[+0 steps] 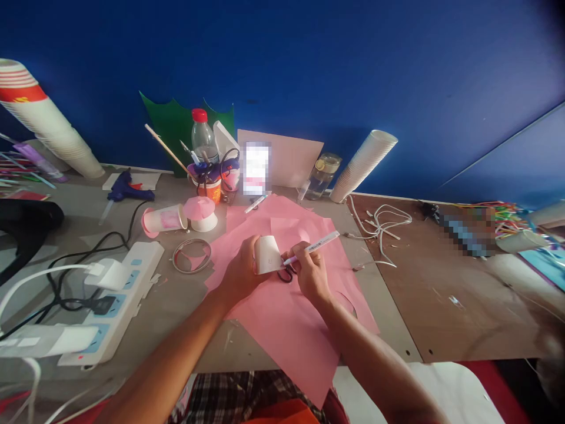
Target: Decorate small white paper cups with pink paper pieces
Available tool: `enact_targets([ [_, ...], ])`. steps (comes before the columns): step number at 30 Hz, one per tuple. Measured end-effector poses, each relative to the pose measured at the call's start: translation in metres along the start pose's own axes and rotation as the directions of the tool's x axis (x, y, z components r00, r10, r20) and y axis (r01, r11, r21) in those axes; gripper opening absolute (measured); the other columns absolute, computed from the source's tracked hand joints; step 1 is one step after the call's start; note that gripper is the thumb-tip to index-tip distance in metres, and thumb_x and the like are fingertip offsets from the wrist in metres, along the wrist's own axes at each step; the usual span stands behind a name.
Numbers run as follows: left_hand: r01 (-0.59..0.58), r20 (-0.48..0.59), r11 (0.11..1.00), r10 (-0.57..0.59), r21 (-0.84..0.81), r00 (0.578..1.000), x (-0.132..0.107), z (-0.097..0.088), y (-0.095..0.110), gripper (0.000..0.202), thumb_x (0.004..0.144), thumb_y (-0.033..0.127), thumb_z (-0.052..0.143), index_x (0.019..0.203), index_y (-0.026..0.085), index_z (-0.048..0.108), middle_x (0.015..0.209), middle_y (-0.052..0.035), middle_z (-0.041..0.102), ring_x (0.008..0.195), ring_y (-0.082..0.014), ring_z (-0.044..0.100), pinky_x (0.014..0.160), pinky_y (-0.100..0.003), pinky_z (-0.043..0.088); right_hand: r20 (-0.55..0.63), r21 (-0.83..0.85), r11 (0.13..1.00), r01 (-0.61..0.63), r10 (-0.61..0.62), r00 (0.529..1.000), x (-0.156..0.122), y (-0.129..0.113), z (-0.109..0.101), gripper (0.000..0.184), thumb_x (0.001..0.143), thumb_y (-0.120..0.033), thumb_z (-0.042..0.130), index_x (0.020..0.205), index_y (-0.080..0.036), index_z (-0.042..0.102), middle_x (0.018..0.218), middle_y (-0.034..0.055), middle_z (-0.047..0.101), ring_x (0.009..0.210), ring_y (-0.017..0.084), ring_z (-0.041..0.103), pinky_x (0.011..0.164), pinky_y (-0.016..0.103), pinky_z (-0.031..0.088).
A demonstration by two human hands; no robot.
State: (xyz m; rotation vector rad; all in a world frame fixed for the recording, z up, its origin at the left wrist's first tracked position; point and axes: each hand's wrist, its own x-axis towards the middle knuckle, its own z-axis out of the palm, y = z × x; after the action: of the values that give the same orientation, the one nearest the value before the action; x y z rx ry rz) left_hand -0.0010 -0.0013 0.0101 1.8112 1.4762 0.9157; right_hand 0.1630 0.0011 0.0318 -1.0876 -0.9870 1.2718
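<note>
My left hand (241, 268) grips a white paper cup (267, 255) on its side, a little above a large pink paper sheet (282, 335). My right hand (311, 272) holds a white marker pen (315, 245), with its tip against the cup's side. Black-handled scissors (286, 274) lie on the sheet right under my hands, partly hidden by them. A pink-decorated paper cup (164, 219) lies on its side to the left of the sheet, beside a pink and white cup craft (202, 214).
A white power strip (119, 300) with plugged-in adapters and black cords lies at the left. A purple glue gun (126, 187) sits behind it. Stacked paper cups, a plastic bottle, a glass jar and a pen pot stand along the blue wall. White cables and coloured straws lie on the right.
</note>
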Motion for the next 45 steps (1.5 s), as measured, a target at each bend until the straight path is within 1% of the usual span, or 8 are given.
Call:
enact_targets([
  [9, -0.009, -0.003, 1.0, 0.009, -0.008, 1.0, 0.0, 0.0, -0.003, 0.076, 0.067, 0.045, 0.07, 0.129, 0.023, 0.032, 0.124, -0.0103, 0.05, 0.102, -0.0266, 0.057, 0.071, -0.035, 0.05, 0.024, -0.078, 0.996, 0.034, -0.032, 0.999, -0.001, -0.002, 0.0, 0.028, 0.08, -0.037, 0.056, 0.059, -0.018, 0.056, 0.057, -0.0009, 0.056, 0.054, 0.01, 0.052, 0.052, 0.022, 0.041],
  [13, 0.02, 0.006, 0.999, -0.02, -0.035, 1.0, 0.0, -0.001, 0.001, 0.073, 0.066, 0.045, 0.071, 0.127, 0.023, 0.035, 0.116, -0.0081, 0.055, 0.09, -0.0234, 0.06, 0.068, -0.033, 0.049, -0.047, 0.012, 1.0, -0.018, 0.018, 0.999, 0.001, -0.002, 0.001, 0.026, 0.081, -0.034, 0.056, 0.06, -0.018, 0.053, 0.055, -0.0018, 0.056, 0.048, 0.008, 0.047, 0.048, 0.021, 0.037],
  [17, 0.031, 0.009, 0.996, -0.031, -0.08, 0.999, 0.0, -0.004, 0.006, 0.069, 0.067, 0.042, 0.071, 0.125, 0.024, 0.037, 0.108, -0.0055, 0.058, 0.074, -0.0179, 0.059, 0.06, -0.029, 0.047, -0.053, 0.077, 0.991, 0.106, -0.103, 0.993, 0.0, -0.006, 0.003, 0.021, 0.087, -0.039, 0.049, 0.079, -0.021, 0.057, 0.055, -0.0052, 0.052, 0.047, 0.008, 0.046, 0.053, 0.023, 0.041],
  [25, 0.052, -0.065, 0.986, -0.063, -0.158, 0.996, -0.002, -0.004, 0.006, 0.075, 0.063, 0.04, 0.075, 0.126, 0.024, 0.036, 0.115, -0.0063, 0.056, 0.075, -0.0165, 0.059, 0.058, -0.027, 0.047, 0.073, -0.219, 0.937, 0.274, -0.264, 0.962, -0.005, -0.005, 0.003, 0.015, 0.083, -0.026, 0.051, 0.098, -0.023, 0.054, 0.072, -0.002, 0.053, 0.066, 0.012, 0.052, 0.062, 0.026, 0.045],
  [29, 0.042, -0.106, 0.97, -0.069, -0.238, 0.992, -0.003, -0.005, 0.006, 0.074, 0.064, 0.04, 0.075, 0.125, 0.023, 0.037, 0.122, -0.0084, 0.051, 0.084, -0.018, 0.06, 0.062, -0.028, 0.05, 0.24, -0.296, 0.853, 0.43, -0.369, 0.898, -0.005, 0.002, -0.002, 0.029, 0.075, -0.015, 0.049, 0.102, -0.024, 0.049, 0.077, -0.0013, 0.051, 0.071, 0.014, 0.052, 0.063, 0.027, 0.045],
  [34, 0.05, -0.099, 0.96, -0.08, -0.276, 0.992, -0.003, -0.004, 0.006, 0.076, 0.065, 0.04, 0.076, 0.127, 0.022, 0.034, 0.123, -0.0101, 0.05, 0.082, -0.018, 0.06, 0.062, -0.029, 0.051, 0.37, -0.46, 0.646, 0.609, -0.485, 0.793, -0.004, 0.012, -0.007, 0.038, 0.074, -0.009, 0.05, 0.109, -0.024, 0.048, 0.086, 0.0016, 0.053, 0.073, 0.015, 0.053, 0.065, 0.029, 0.046],
  [41, 0.049, 0.024, 0.969, -0.045, -0.242, 0.999, -0.004, -0.004, 0.006, 0.083, 0.066, 0.04, 0.073, 0.134, 0.022, 0.029, 0.119, -0.0108, 0.052, 0.086, -0.0206, 0.06, 0.067, -0.034, 0.052, 0.556, -0.47, 0.352, 0.81, -0.594, 0.581, 0.001, 0.006, -0.01, 0.035, 0.077, -0.006, 0.046, 0.108, -0.022, 0.048, 0.081, 0.0034, 0.052, 0.068, 0.016, 0.047, 0.059, 0.028, 0.042],
  [45, 0.034, 0.032, 0.977, -0.027, -0.21, 0.999, -0.004, -0.003, 0.003, 0.089, 0.07, 0.045, 0.07, 0.14, 0.021, 0.021, 0.135, -0.0161, 0.04, 0.104, -0.025, 0.056, 0.081, -0.039, 0.051, 0.633, -0.479, 0.226, 0.848, -0.58, 0.513, 0.005, 0.0, -0.012, 0.031, 0.08, -0.008, 0.046, 0.109, -0.021, 0.048, 0.077, 0.0041, 0.049, 0.066, 0.018, 0.043, 0.057, 0.029, 0.039],
])
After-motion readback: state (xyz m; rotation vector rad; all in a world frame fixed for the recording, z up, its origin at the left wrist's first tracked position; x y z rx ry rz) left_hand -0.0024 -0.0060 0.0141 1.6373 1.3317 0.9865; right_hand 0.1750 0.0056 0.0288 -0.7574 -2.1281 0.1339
